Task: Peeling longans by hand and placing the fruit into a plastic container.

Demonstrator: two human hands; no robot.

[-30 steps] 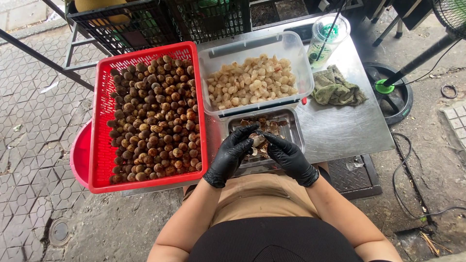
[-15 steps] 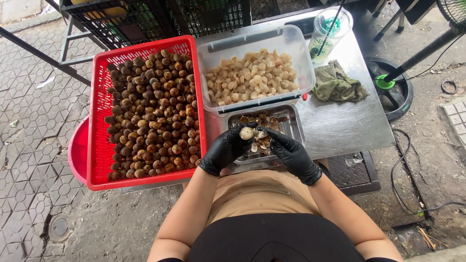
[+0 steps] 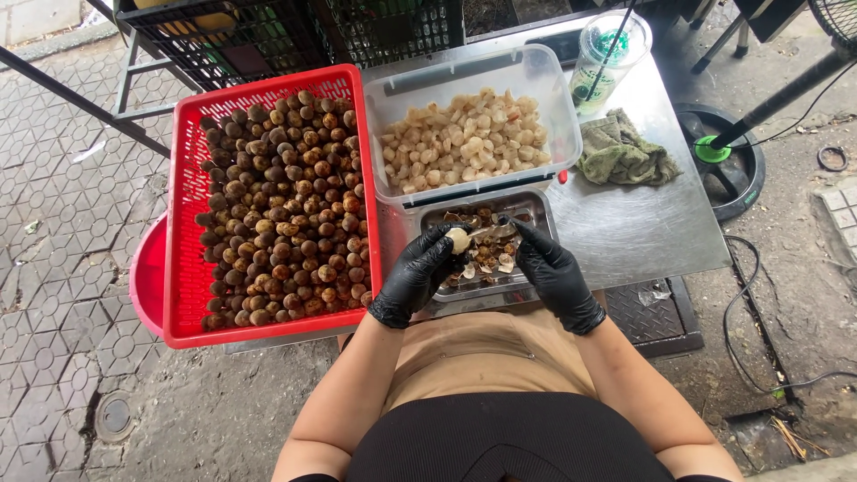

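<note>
Both my hands wear black gloves and work over a small metal tray (image 3: 536, 211) of peel scraps. My left hand (image 3: 416, 275) grips a pale, partly peeled round fruit (image 3: 458, 239) at its fingertips. My right hand (image 3: 552, 273) holds a thin metal blade (image 3: 486, 231) whose tip touches that fruit. A red plastic basket (image 3: 189, 170) full of brown unpeeled fruits sits to the left. Behind the tray stands a clear plastic tub (image 3: 544, 80) holding several pale peeled fruits.
A green crumpled cloth (image 3: 625, 156) and a plastic cup with a straw (image 3: 605, 54) lie on the steel table (image 3: 643, 223) at the right. A black crate (image 3: 250, 36) stands behind. A red basin (image 3: 147, 277) sticks out under the basket.
My hands have come together over the metal tray; the fruit in my left hand shows more pale flesh, and the blade now rests against it.
</note>
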